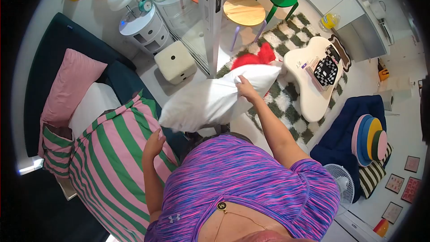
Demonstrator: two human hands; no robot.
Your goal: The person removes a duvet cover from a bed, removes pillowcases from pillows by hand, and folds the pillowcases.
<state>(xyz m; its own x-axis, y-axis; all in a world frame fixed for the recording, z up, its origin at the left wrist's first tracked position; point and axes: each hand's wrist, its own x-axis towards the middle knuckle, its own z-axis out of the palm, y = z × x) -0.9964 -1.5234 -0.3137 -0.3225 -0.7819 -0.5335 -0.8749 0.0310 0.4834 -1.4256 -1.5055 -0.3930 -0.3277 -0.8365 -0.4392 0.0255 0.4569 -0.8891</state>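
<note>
A white pillow (201,103) is held up in front of my body, slanting across the gap beside the bed. My right hand (245,88) is closed on its upper edge, towards the right end. At the pillow's lower left corner is my left hand (154,144), with its fingers curled; what they grip, if anything, I cannot make out. Behind that hand spreads a pink and green striped duvet (114,148) on the bed. A pink pillow (76,80) leans on the dark headboard (49,58), next to a white pillow or sheet (95,105).
A white cube stool (175,62) and a round white bedside cabinet (145,27) stand beyond the bed. A door-frame post (212,22) rises ahead. To the right lie a checkered rug (293,31), a cream low table (304,89), a navy sofa (349,121) and a fan (340,181).
</note>
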